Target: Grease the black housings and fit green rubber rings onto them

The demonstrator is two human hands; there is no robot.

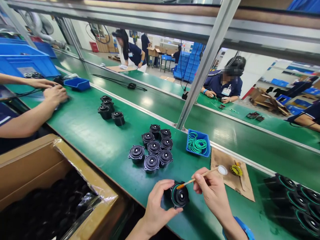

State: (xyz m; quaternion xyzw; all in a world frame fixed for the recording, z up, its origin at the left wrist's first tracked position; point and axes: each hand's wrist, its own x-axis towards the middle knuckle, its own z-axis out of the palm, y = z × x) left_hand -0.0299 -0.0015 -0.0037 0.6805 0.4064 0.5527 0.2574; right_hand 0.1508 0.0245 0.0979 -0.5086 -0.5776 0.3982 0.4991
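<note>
My left hand (160, 206) grips a round black plastic housing (180, 199) from its left side, thumb and fingers curled about its body. A green O-ring (174, 194) lies in the groove around the housing's top. In my right hand (211, 190) is a thin wooden-handled brush (191, 181), pinched between thumb and fingers. The brush's orange tip touches the housing's top near the ring. Beyond my hands stand several black housings (152, 162) without visible green rings. A blue bin (209, 151) of loose green O-rings (197, 144) sits behind my right hand.
On a cardboard sheet (246, 190) rest a white lid (222, 170) and a small yellow-rimmed pot (236, 170). Ringed housings (297, 200) stand at right. A carton (100, 203) of black parts is at lower left. A co-worker's hands (53, 93) work at far left; a metal post (200, 80) rises ahead.
</note>
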